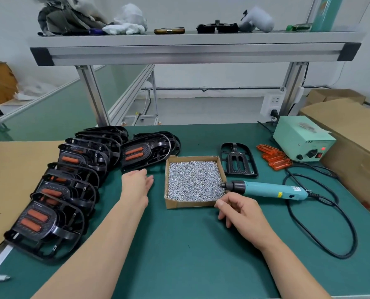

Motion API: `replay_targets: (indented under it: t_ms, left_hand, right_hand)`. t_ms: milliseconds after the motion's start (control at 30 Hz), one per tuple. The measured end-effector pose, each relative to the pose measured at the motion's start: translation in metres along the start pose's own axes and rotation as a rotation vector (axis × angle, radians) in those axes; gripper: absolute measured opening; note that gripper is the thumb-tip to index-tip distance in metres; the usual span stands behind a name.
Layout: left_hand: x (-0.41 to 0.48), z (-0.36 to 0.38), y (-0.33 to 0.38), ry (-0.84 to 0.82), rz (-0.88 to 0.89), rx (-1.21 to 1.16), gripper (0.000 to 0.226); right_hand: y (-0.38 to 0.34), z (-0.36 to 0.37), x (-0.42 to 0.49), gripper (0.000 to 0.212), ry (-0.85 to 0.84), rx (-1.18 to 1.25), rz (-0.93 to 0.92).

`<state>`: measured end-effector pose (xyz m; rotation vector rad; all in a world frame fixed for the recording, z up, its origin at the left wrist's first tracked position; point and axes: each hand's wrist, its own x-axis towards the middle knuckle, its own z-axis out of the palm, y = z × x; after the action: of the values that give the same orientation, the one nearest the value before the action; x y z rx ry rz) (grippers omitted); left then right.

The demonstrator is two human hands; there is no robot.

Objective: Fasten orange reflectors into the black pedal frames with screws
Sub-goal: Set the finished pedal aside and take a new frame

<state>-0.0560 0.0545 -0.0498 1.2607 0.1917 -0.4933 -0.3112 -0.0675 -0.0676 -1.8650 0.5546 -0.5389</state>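
Black pedal frames with orange reflectors fitted lie stacked in a row at the left [56, 197], and one more stack [145, 151] leans behind my left hand. An empty black frame [239, 158] lies right of a cardboard box of screws [193, 180]. Loose orange reflectors [273, 157] are piled further right. A teal electric screwdriver [266, 188] rests with its tip on the box edge. My left hand [136, 182] hovers open just below the leaning stack, holding nothing. My right hand [240, 210] is loosely curled near the box's front right corner, empty.
A green power supply [302, 141] sits at the back right with a black cable [322, 216] looping over the green mat. Cardboard boxes [352, 134] line the right edge, brown cardboard [11, 173] the left. An aluminium shelf [192, 50] spans overhead.
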Motion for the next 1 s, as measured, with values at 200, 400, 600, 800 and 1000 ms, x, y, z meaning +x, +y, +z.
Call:
replay_targets:
  t_ms: [200,400,600,800,1000]
  left_hand:
    - [0.002,-0.007,-0.017,-0.218,0.144,0.453,0.060]
    - [0.009,-0.018,-0.019,-0.250,0.182,0.519,0.062]
    - [-0.013,-0.030,-0.036,-0.143,0.351,0.611,0.043]
    - [-0.049,-0.036,-0.048,-0.284,0.526,0.635,0.012]
    - [-0.054,-0.032,-0.045,-0.323,0.680,0.802,0.028]
  right_hand:
    - [0.001,-0.001,-0.001,0.019,0.002,-0.003,-0.004]
    - [0.001,-0.001,-0.002,0.019,0.014,0.009,0.004]
    - [-0.001,0.000,-0.004,0.022,0.122,0.103,-0.040]
    - [-0.008,0.000,-0.001,0.023,0.443,0.157,-0.184]
    - [-0.021,-0.028,0.025,0.017,0.589,-0.063,-0.248]
